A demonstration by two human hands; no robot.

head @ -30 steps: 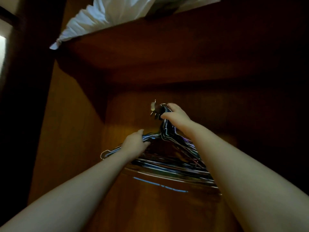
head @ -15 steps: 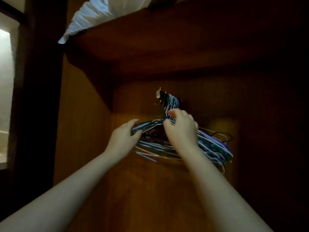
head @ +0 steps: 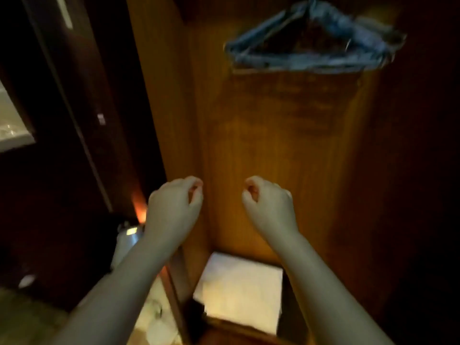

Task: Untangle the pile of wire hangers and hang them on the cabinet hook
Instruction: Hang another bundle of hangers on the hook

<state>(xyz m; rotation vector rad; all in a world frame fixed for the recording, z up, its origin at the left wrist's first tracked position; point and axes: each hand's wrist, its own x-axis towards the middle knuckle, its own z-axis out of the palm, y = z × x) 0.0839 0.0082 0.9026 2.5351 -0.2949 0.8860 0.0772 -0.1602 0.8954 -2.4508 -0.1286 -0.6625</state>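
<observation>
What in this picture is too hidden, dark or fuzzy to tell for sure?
In the head view, the only one:
Cabinet hook: cut off by the top edge, so how the hangers sit on it is unseen.
Hangers: motion blur merges them; their number and tangles are unreadable.
White thing low in the cabinet: blurred; cloth or paper, unclear.
Shiny object left of the cabinet: too dark and blurred to name.

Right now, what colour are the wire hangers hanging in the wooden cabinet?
The bundle of wire hangers looks mostly blue; blurred head view.

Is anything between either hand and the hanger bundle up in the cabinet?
Nothing visible. The left hand and right hand hover empty below the hanger bundle; only the cabinet back panel shows between.
</observation>
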